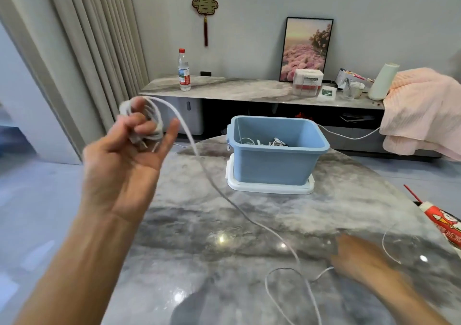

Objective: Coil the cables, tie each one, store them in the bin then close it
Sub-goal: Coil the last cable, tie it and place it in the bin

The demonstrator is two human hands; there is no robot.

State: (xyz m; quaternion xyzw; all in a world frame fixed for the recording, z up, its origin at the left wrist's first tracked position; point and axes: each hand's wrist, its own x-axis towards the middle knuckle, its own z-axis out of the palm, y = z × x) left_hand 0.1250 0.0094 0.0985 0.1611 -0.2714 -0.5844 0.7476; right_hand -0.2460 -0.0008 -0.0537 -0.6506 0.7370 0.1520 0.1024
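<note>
My left hand (124, 160) is raised above the table's left side and grips a bundle of white cable loops (147, 120) between thumb and curled fingers. From the bundle the loose white cable (239, 210) runs down across the marble table (199, 237) to my right hand (359, 257), which is blurred, low at the front right, and seems to pinch the cable. An open blue bin (274, 165) stands on its white lid (269, 190) at the table's middle back. Coiled white cables (264, 142) lie inside the bin.
A red and white tube (444, 222) lies at the table's right edge. Behind the table is a long cabinet (237, 89) with a water bottle (184, 71), a picture frame, boxes and a pink cloth (421, 105). Another white cord (349, 135) hangs behind the bin.
</note>
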